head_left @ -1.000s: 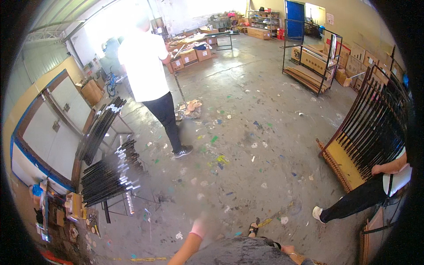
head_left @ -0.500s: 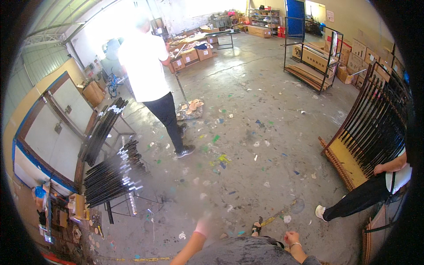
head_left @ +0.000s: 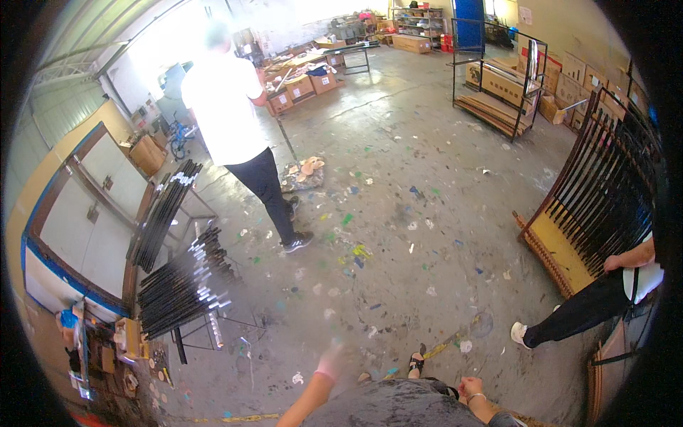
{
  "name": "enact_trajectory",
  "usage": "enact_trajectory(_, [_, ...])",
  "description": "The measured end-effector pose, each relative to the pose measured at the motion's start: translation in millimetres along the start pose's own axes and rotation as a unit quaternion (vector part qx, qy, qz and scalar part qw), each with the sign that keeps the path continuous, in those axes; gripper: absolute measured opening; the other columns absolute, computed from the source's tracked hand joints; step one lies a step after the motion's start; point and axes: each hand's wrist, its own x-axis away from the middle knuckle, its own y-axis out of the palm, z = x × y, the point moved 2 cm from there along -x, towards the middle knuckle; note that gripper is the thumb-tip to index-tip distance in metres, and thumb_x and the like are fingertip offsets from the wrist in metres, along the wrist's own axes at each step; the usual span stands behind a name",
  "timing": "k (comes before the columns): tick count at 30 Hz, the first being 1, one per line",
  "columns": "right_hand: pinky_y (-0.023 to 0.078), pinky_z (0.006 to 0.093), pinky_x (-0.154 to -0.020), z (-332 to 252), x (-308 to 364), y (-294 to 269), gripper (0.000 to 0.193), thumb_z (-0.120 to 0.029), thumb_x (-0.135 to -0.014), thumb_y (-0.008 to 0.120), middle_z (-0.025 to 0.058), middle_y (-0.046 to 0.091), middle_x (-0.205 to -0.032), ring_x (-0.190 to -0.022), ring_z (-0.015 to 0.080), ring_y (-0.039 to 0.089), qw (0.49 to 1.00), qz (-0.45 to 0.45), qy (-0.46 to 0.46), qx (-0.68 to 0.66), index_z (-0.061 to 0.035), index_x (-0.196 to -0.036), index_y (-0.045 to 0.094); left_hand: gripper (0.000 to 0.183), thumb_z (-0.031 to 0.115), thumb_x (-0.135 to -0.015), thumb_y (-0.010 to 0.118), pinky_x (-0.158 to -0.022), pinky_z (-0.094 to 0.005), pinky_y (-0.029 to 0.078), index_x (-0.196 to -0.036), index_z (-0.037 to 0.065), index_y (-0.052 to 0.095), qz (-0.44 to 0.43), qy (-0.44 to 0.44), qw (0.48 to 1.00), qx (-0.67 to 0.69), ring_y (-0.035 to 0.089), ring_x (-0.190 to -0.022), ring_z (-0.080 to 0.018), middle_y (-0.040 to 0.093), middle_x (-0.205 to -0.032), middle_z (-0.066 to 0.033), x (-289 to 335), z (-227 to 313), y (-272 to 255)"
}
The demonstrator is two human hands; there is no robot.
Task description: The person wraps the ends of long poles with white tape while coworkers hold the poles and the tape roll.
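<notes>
My left hand (head_left: 330, 361) is held out low in front of my body, over the stained floor. A hazy smear covers its fingers, so I cannot make out their pose; a pinkish band shows at the wrist. On the other side, my right hand (head_left: 470, 388) hangs close to my dark grey top (head_left: 391, 404), its fingers curled in with nothing visible in them. A light bracelet circles that wrist. Neither hand touches any of the racks. Below them, my sandalled foot (head_left: 415, 363) shows on the concrete.
Black rods (head_left: 178, 295) with pale ends lie on stands at left, by white doors (head_left: 75, 206). A person in white (head_left: 231, 110) stands ahead, back turned. At right, another person's hand (head_left: 613, 263) is at a rack of dark rods (head_left: 587, 206). A metal frame rack (head_left: 516, 78) stands farther back.
The view has shifted slightly, and the racks and the person ahead sit a little differently in it. My hands keep nearly the same pose.
</notes>
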Motion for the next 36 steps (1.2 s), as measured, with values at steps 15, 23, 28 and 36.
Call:
enact_trajectory(15, [0.046, 0.0314, -0.043, 9, -5, 2, 0.015, -0.017, -0.086, 0.06, 0.0092, 0.061, -0.065, -0.051, 0.0187, 0.058, 0.999, -0.003, 0.023, -0.028, -0.002, -0.087, 0.061, 0.034, 0.028, -0.088, 0.058, -0.076, -0.0403, 0.046, -0.109, 0.003, 0.052, -0.019, -0.004, 0.999, 0.035, 0.055, -0.091, -0.0298, 0.056, -0.101, -0.0161, -9, -13, -14])
enact_trajectory(23, [0.047, 0.0318, -0.044, 8, 4, -2, 0.016, -0.015, -0.087, 0.059, 0.0095, 0.06, -0.065, -0.051, 0.0186, 0.058, 1.0, 0.0, 0.009, -0.021, 0.0, -0.089, 0.061, 0.038, 0.03, -0.089, 0.056, -0.079, -0.0416, 0.045, -0.114, 0.002, 0.049, -0.011, 0.123, 0.985, -0.123, 0.054, -0.096, -0.0298, 0.055, -0.107, -0.0174, -87, -79, -85])
enact_trajectory(28, [0.047, 0.0308, -0.043, 17, 7, -6, 0.016, -0.016, -0.086, 0.06, 0.0084, 0.06, -0.064, -0.051, 0.0186, 0.058, 0.999, -0.006, 0.002, -0.042, -0.0002, -0.087, 0.06, 0.037, 0.029, -0.089, 0.055, -0.08, -0.0421, 0.045, -0.115, 0.003, 0.049, 0.004, -0.042, 0.999, 0.025, 0.054, -0.099, -0.0311, 0.055, -0.111, -0.0163, -16, -16, -5])
enact_trajectory(36, [0.045, 0.0298, -0.042, 33, 0, -14, 0.014, -0.015, -0.086, 0.06, 0.0084, 0.06, -0.063, -0.049, 0.0184, 0.057, 0.999, -0.005, -0.004, -0.04, -0.0012, -0.088, 0.061, 0.036, 0.028, -0.09, 0.053, -0.079, -0.0413, 0.045, -0.115, 0.003, 0.05, 0.011, -0.055, 0.998, 0.034, 0.055, -0.099, -0.0305, 0.055, -0.111, -0.0156, -16, -19, -4])
